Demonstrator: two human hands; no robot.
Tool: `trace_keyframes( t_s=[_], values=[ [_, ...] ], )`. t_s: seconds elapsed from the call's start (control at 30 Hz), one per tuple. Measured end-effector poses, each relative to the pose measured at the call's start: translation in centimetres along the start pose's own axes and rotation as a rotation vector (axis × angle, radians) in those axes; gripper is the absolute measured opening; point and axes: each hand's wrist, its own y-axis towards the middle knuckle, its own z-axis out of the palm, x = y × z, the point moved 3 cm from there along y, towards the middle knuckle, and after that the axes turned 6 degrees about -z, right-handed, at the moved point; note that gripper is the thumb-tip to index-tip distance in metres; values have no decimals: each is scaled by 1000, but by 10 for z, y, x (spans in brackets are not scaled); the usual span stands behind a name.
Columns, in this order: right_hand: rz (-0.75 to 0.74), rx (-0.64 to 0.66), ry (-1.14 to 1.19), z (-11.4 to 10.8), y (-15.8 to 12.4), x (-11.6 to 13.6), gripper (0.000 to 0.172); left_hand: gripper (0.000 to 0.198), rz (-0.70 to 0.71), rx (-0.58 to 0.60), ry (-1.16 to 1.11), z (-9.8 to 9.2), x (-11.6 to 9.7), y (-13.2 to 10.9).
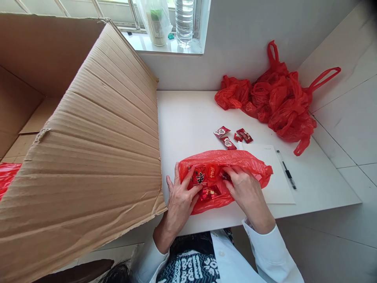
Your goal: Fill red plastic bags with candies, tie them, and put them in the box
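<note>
A red plastic bag (226, 157) lies open on the white table, with several wrapped packets inside. Among them are a red packet with black lettering (199, 175), an orange-red packet (212, 171) and shiny red-and-gold wrappers (208, 192). My left hand (180, 198) rests at the bag's left side, fingers spread over its edge and touching the contents. Inside the right part, the fingers of my right hand (243, 184) are closed around a small dark red packet (225, 175), partly hidden by them. Several small red packets (228, 143) lie on the table just behind the bag.
A large open cardboard box (103, 157) takes up the left side, with red plastic (8, 177) inside. Crumpled red bags (273, 98) sit at the back right. White paper (279, 188) and a pen (287, 171) lie right of the bag. A water bottle (184, 21) stands on the windowsill.
</note>
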Motion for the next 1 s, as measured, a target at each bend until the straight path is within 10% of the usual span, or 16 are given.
trace_keyframes(
  t_s=[0.37, 0.7, 1.0],
  values=[
    [-274, 25, 168, 7, -14, 9, 22, 35, 14, 46, 21, -1, -1, 0],
    [-298, -15, 108, 18, -18, 25, 24, 25, -20, 5, 18, 3, -1, 1],
    [-152, -93, 0, 8, -21, 23, 25, 58, -40, 14, 102, 9, -1, 6]
  ],
)
